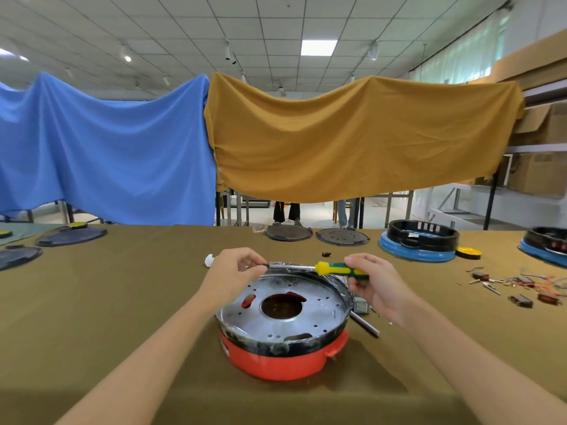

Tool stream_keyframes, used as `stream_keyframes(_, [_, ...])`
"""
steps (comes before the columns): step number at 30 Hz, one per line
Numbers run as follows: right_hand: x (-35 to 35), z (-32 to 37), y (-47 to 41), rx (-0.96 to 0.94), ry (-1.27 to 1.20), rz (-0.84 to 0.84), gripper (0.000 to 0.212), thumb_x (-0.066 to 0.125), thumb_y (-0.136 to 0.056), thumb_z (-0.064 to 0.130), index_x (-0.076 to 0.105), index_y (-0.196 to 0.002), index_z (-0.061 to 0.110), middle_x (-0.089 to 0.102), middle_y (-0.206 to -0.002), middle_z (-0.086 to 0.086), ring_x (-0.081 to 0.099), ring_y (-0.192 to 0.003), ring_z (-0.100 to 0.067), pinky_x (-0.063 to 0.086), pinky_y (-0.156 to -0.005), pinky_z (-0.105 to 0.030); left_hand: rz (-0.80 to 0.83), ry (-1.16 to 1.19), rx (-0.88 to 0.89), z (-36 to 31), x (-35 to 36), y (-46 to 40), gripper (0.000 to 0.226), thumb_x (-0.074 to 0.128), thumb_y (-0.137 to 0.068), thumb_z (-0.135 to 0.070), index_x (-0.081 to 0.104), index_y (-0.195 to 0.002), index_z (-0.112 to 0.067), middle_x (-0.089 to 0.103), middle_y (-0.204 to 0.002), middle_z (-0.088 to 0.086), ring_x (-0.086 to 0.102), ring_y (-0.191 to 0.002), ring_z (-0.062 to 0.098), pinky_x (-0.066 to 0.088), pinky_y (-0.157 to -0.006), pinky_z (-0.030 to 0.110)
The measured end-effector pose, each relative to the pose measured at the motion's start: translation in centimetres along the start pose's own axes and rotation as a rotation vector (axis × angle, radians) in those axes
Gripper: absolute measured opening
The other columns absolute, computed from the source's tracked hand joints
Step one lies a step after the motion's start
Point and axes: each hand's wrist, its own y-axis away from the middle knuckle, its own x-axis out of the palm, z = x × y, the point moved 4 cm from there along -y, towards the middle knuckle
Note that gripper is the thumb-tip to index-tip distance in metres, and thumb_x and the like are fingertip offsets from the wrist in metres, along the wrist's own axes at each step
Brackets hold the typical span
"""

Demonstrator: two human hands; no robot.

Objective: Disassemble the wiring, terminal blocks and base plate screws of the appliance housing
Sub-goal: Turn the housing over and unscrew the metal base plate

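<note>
- The red appliance housing (277, 360) sat on the olive-brown table (122, 302), near its front edge and between the person's forearms.
- A shiny metal base plate (319, 311) with a round middle opening and many small holes covered its top, ringed by a dark, smeared rim.
- Above the housing's far rim, a screwdriver (331, 268) with a yellow and green handle lay level, its tip pointing left.
- The right hand (372, 286) gripped the handle, fingers curled round it.
- The left hand (233, 271) pinched the tip end of the shaft between fingertips.
- A thin metal rod (365, 325) lay on the table just right of the housing, under the right wrist.
- Loose wires and small parts (518, 286) were scattered well off to the right.
- Two dark round plates (316, 234) lay farther back, and blue-based housings (418, 243) stood at the right.
- A blue cloth (107, 148) and a mustard cloth (352, 136) hung behind the table.
</note>
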Motion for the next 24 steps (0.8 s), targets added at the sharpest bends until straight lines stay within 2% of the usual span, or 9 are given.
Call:
stream_keyframes(2, [-0.1,-0.5,0.1,0.004,-0.027,-0.008,0.012,0.070,-0.090,0.008,0.066,-0.099,0.001,0.060,-0.078,-0.009,0.056,-0.057,-0.017,0.054,-0.054,-0.024,0.005,0.030,-0.010,0.1,-0.1,0.0,0.004,0.074,-0.086,-0.014,0.075,-0.087,-0.018,0.073,-0.075,-0.002,0.068,-0.070,0.010,0.049,-0.064,0.011])
stream_keyframes(6, [-0.2,-0.5,0.3,-0.011,-0.007,-0.006,0.014,0.070,-0.090,0.010,0.065,-0.100,0.002,0.060,-0.078,-0.009,0.055,-0.057,-0.017,0.053,-0.054,-0.024,-0.002,0.000,-0.004,0.2,-0.2,0.2,0.004,0.073,-0.087,-0.015,0.075,-0.087,-0.019,0.073,-0.072,0.000,0.069,-0.068,0.011,0.048,-0.066,0.013])
stream_keyframes(9, [0.0,-0.1,0.4,-0.030,0.020,0.007,0.014,0.069,-0.092,0.013,0.065,-0.099,0.002,0.060,-0.075,-0.007,0.054,-0.056,-0.015,0.052,-0.054,-0.023,0.005,-0.116,0.056,-0.3,-0.7,0.1,0.007,0.073,-0.087,-0.016,0.077,-0.086,-0.022,0.073,-0.072,-0.009,0.068,-0.067,0.004,0.047,-0.067,0.011])
stream_keyframes(12, [0.1,0.3,0.5,-0.043,0.008,0.019,0.014,0.069,-0.092,0.014,0.065,-0.098,0.002,0.062,-0.073,-0.006,0.054,-0.055,-0.014,0.052,-0.052,-0.022,-0.003,-0.280,0.152,-1.3,-1.4,0.1,0.008,0.070,-0.089,-0.020,0.076,-0.088,-0.025,0.071,-0.078,-0.017,0.065,-0.073,0.001,0.050,-0.070,0.017])
stream_keyframes(15, [0.3,0.5,0.6,-0.046,0.015,0.020,0.015,0.069,-0.092,0.014,0.065,-0.099,0.002,0.062,-0.073,-0.006,0.053,-0.055,-0.014,0.051,-0.050,-0.022,0.024,-0.432,0.260,-2.2,-1.5,0.4,0.010,0.063,-0.093,-0.021,0.072,-0.088,-0.023,0.067,-0.083,-0.016,0.060,-0.078,0.002,0.051,-0.074,0.026])
stream_keyframes(19, [0.4,0.7,1.0,-0.119,0.027,0.032,0.007,0.071,-0.090,0.011,0.066,-0.093,0.006,0.066,-0.078,-0.008,0.056,-0.057,-0.018,0.053,-0.054,-0.025,0.051,-0.513,0.273,-2.1,-1.8,0.5,0.013,0.059,-0.094,-0.018,0.068,-0.086,-0.022,0.066,-0.084,-0.016,0.059,-0.079,0.004,0.052,-0.075,0.031])
stream_keyframes(22, [1.0,1.0,1.5,-0.165,0.043,0.051,0.005,0.072,-0.089,0.011,0.068,-0.089,0.008,0.067,-0.080,-0.009,0.057,-0.058,-0.019,0.053,-0.056,-0.026,-0.033,-0.504,0.302,-2.2,-2.4,0.6,0.016,0.060,-0.092,-0.012,0.066,-0.080,-0.020,0.063,-0.079,-0.015,0.057,-0.074,0.004,0.050,-0.069,0.030])
stream_keyframes(24, [1.3,1.1,1.7,-0.163,0.099,0.011,0.015,0.070,-0.092,0.020,0.066,-0.092,0.005,0.066,-0.077,-0.011,0.051,-0.051,-0.015,0.048,-0.048,-0.023,-0.111,-0.518,0.359,-2.6,-2.4,0.8,0.019,0.060,-0.091,-0.010,0.062,-0.076,-0.020,0.058,-0.075,-0.014,0.054,-0.068,0.005,0.045,-0.062,0.027])
